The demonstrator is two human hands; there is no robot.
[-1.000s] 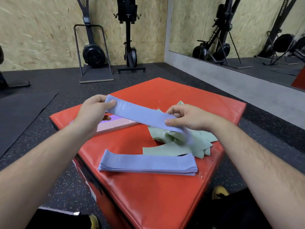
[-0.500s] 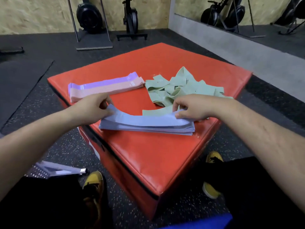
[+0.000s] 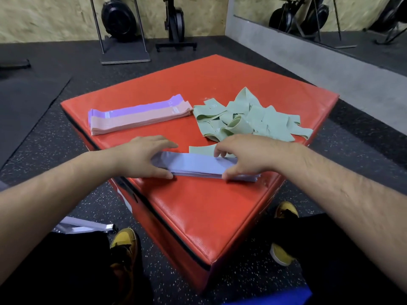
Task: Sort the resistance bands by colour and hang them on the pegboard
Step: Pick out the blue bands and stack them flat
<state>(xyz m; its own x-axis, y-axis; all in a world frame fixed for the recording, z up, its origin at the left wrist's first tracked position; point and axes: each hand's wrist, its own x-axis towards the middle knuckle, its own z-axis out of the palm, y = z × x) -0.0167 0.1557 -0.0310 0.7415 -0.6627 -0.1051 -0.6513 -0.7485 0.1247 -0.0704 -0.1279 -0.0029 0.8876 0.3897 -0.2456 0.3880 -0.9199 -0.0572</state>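
A flat stack of blue resistance bands (image 3: 196, 165) lies near the front of the red padded box (image 3: 198, 208). My left hand (image 3: 143, 156) rests on its left end with fingers spread, thumb along the front edge. My right hand (image 3: 244, 156) lies over its right end, fingers apart, holding nothing. Behind, at the left, sits a neat stack of pink bands (image 3: 136, 121) with purple bands (image 3: 141, 108) beside it. A loose heap of green bands (image 3: 248, 119) lies at the right. No pegboard is in view.
The box stands on dark speckled rubber floor. My yellow shoes (image 3: 125, 241) flank its front corner. A folded pale item (image 3: 86, 226) lies on the floor at the left. Exercise machines (image 3: 119, 20) stand against the chipboard wall; a mirror (image 3: 330, 16) runs along the right.
The blue band I held up between both hands has come down onto the blue stack. Both hands have let go and now lie flat over the stack's ends.
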